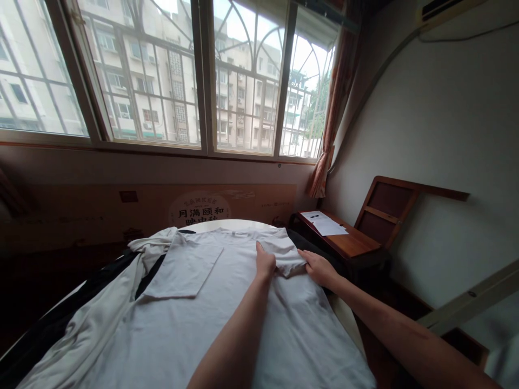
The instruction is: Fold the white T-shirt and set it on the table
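Shirt point(194, 319) partly behind left hand point(265, 262)

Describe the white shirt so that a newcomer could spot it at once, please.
Below the windows is a table. On it the shirt lies spread out, left hand and right hand touching one sleeve. Unlike the crumpled pale cloth beside it, the shirt is mostly flat, its other sleeve folded inward.

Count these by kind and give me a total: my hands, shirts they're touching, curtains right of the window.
Hands: 2 (left hand, right hand)
Shirts: 1 (white shirt)
Curtains: 1 (patterned curtain)
Total: 4
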Motion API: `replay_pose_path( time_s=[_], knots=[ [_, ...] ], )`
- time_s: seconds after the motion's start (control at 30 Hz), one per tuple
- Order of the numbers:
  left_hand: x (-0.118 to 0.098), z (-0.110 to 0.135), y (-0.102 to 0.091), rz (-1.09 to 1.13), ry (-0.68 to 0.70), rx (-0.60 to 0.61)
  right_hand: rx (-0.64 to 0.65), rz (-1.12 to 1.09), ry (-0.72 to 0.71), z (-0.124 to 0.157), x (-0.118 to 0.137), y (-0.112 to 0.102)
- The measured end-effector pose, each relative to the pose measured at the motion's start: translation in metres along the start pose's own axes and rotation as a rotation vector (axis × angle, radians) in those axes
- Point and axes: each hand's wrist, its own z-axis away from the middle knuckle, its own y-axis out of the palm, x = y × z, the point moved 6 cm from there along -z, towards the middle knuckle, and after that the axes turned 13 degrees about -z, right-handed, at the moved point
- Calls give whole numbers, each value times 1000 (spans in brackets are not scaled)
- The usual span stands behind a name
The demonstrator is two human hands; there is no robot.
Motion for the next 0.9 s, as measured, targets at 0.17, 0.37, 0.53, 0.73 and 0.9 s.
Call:
replay_pose_path(
  time_s=[0.17, 0.37, 0.53, 0.73, 0.9],
  knots=[
    [-21, 8, -20, -430, 163, -141, 56, 4, 27, -7, 8, -7],
    [-39, 46, 38, -884, 718, 319, -178, -46, -30, -64, 23, -48],
    [-41, 72, 60, -868, 925, 520, -90, -16, 4, -134, 18, -42],
    [-39, 70, 65, -997, 886, 480, 71, 52, -34, -180, 14, -19],
    [-32, 65, 74, -1034, 814, 492, 158, 107, -33, -190, 5, -5]
  ],
)
